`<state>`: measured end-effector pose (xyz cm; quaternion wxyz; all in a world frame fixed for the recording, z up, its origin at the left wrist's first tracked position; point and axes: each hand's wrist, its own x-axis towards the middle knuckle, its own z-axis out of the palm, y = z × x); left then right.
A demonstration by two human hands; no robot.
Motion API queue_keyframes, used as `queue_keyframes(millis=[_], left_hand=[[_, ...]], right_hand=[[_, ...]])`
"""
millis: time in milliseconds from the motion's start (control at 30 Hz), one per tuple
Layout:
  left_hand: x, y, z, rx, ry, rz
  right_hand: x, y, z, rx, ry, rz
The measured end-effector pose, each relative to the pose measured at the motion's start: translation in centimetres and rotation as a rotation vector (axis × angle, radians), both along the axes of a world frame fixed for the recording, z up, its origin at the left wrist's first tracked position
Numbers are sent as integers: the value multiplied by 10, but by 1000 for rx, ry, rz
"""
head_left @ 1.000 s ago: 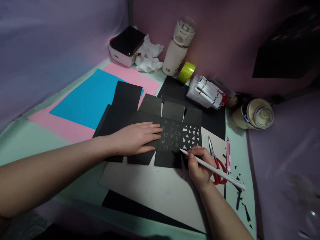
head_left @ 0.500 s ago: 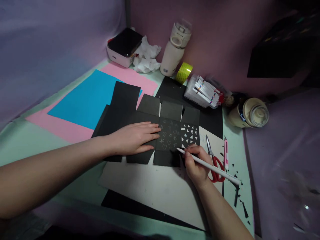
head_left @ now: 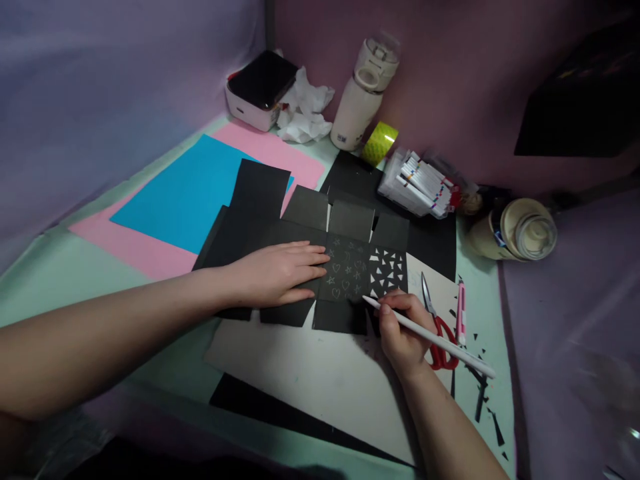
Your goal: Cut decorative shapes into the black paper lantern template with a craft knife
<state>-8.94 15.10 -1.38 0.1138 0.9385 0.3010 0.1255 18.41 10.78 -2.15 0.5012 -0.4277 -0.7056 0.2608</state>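
My left hand point(head_left: 277, 273) lies flat, fingers stretched out, on a black paper cutout point(head_left: 345, 317) with flaps along its edges. Between the thumb and fingers of my right hand point(head_left: 405, 330) is a slim white pen point(head_left: 435, 341), its tip touching or just over the lower right of the middle panel. Pale outlines of hearts, stars and a moon cover that panel. The panel to its right has many small triangular holes. Beneath the cutout is a white board point(head_left: 300, 367). Red-handled scissors point(head_left: 440, 333) lie just beyond my right hand, partly hidden by it and the pen.
A pink cutter point(head_left: 461, 313) and black scraps point(head_left: 495, 427) lie on the right. Blue paper point(head_left: 170, 200) and pink paper point(head_left: 135, 250) spread out left. Along the back stand a bottle point(head_left: 357, 110), yellow tape roll point(head_left: 380, 143), box of white markers point(head_left: 420, 187) and crumpled tissue point(head_left: 305, 110).
The whole view has shifted, so everything sits slightly farther right. My left hand stays flat on the cutout, and the pen tip remains near the panel's lower right corner.
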Motion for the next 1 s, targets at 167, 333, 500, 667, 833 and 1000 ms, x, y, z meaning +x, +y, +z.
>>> queue_keyframes(millis=[167,333,500,667,833,1000], left_hand=[[1,0,3,20,5,-15],[1,0,5,44,-4,-29],[2,3,7,80,-49,-26],[3,6,9,91,-108,-7],[7,1,23,40,-122,41],[17,-34,48,55,-4,-58]], right_hand=[[-1,1,0,9,21,-1],[-3,5,1,-12,47,-45],[-4,9,-1,0,23,-127],[-4,11,-3,2,-16,-137],[-6,12,1,-26,-77,-166],[-12,13,7,-25,-74,-182]])
